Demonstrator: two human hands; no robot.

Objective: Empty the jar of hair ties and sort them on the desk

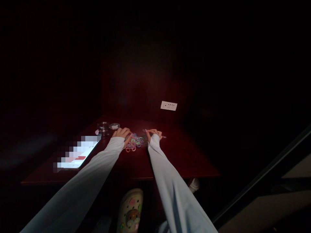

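Note:
A pile of small, pastel-coloured hair ties (136,142) lies on the dark red table (136,165). My left hand (121,133) rests at the pile's left edge, thumb and fingers apart and touching the ties. To the right of the pile, my right hand (153,133) has thumb and index finger pinched together, with a thin loop, likely a hair tie, showing at the tips. Another small pinkish loop (164,137) shows just right of that hand; whether it is held or lies on the table I cannot tell.
A clear round jar (103,127) stands behind my left hand, its clear lid (115,126) beside it. A lit phone or tablet (81,157) lies at the left. The back wall carries a white socket plate (168,105). Below the front edge is a decorated clog (131,207).

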